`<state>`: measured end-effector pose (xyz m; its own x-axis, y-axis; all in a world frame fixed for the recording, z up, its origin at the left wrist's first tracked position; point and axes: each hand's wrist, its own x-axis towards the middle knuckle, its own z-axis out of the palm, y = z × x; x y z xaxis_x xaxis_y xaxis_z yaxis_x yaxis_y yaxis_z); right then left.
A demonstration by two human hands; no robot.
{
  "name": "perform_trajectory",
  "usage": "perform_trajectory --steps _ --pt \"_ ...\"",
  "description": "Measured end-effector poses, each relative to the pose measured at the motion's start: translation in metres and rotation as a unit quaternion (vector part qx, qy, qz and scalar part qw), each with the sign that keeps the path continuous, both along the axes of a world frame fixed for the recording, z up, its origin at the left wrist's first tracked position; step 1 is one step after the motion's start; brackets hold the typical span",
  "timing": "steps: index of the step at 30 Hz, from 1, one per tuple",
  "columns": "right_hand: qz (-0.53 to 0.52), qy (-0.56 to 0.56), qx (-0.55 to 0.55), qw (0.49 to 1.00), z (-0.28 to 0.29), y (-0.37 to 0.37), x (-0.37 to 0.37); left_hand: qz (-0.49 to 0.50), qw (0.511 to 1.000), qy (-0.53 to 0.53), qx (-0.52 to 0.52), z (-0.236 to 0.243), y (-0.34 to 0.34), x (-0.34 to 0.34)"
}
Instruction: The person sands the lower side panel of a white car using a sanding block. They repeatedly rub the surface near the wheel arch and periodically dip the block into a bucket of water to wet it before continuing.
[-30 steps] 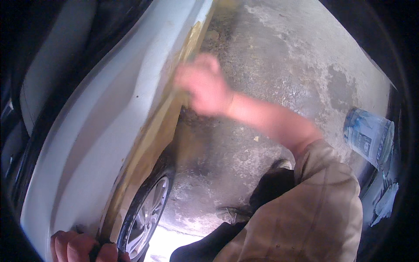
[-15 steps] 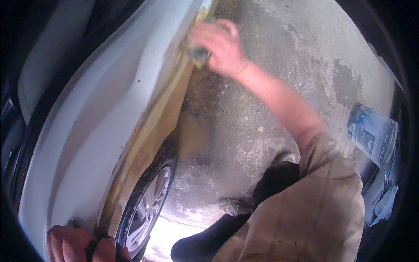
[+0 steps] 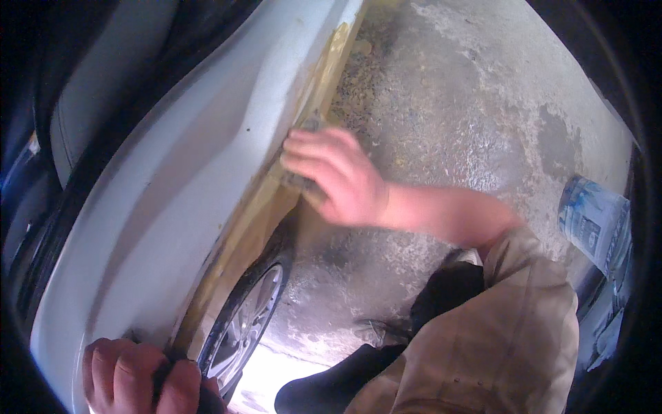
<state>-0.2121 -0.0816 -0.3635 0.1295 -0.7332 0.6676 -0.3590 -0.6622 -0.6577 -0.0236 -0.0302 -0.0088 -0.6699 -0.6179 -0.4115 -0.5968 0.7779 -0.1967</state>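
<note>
A white car body panel runs down the left, its lower edge coated with a band of yellowish-tan filler. My right hand is closed over a grey-and-yellowish sanding block, pressed flat on that band above the wheel; motion blurs it slightly, and the fingers cover much of the block. At the bottom left, my left hand is curled at the panel's near end. Something dark shows between its fingers, but I cannot make out what it is.
An alloy car wheel stands just right of the panel. A stained blue-and-white bucket is at the right on the rough concrete floor. My dark-clad leg is at the bottom, beside brightly lit floor.
My right hand has slid the sanding block along the filler band, from near the far end back toward me. My left hand stays by the panel's near end; the whole view has shifted slightly.
</note>
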Motion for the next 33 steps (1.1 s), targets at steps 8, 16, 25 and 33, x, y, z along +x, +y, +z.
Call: perform_trajectory --steps 8,16,25,33 --pt "-0.025 0.063 -0.058 0.996 -0.02 -0.024 -0.009 -0.005 1.0 -0.008 -0.012 -0.002 0.001 0.0" --pt "-0.048 0.056 -0.074 0.995 -0.013 -0.031 -0.009 -0.001 1.0 0.006 -0.007 0.0 -0.002 -0.002" --pt "-0.039 -0.008 -0.055 0.998 0.005 -0.009 0.008 0.024 0.999 0.029 -0.006 0.0 -0.002 -0.005" --pt "0.062 -0.04 -0.129 0.989 0.044 0.02 0.038 0.063 0.997 0.028 -0.033 -0.006 0.008 -0.004"
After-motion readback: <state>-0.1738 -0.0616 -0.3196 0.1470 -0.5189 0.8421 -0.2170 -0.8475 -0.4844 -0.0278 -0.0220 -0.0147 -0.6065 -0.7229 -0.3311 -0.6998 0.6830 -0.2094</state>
